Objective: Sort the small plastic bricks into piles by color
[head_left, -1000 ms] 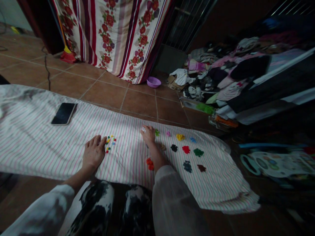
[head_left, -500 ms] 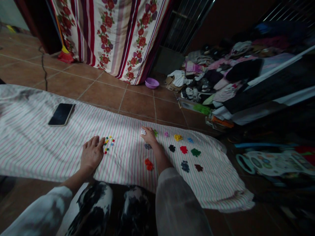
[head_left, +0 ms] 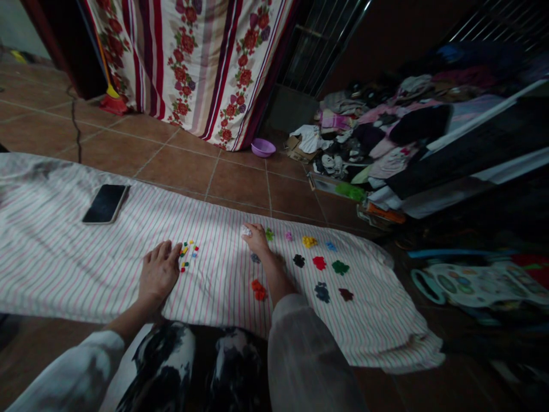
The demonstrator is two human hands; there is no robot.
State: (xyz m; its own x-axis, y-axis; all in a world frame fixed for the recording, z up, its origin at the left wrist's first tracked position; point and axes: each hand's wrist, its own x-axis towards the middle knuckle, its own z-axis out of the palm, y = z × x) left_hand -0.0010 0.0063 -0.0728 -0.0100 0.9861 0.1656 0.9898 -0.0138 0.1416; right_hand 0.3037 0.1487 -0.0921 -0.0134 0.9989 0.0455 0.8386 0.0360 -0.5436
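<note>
My left hand (head_left: 160,269) lies on the striped cloth (head_left: 214,280) with its fingers stretched out. Its fingertips are beside a loose group of small coloured pieces (head_left: 185,250) in red, yellow, green, blue and white. Farther right, my right hand (head_left: 258,240) reaches to a pile of small white pieces (head_left: 246,230). Its thumb and forefinger are drawn together at the pile; what lies between them is too small to make out. Close to this hand are a grey pile (head_left: 255,258), a light green pile (head_left: 269,234) and an orange-red pile (head_left: 258,290).
More piles lie to the right: pink (head_left: 289,236), yellow (head_left: 309,241), black (head_left: 299,261), red (head_left: 319,263), dark green (head_left: 340,267). A phone (head_left: 105,203) rests at the left. Beyond the cloth are a purple basin (head_left: 263,147) and heaped clothes (head_left: 377,126).
The view has shifted slightly. My right hand stays at the white pile, its fingers shifting a little over it. My left hand keeps its place beside the coloured pieces.
</note>
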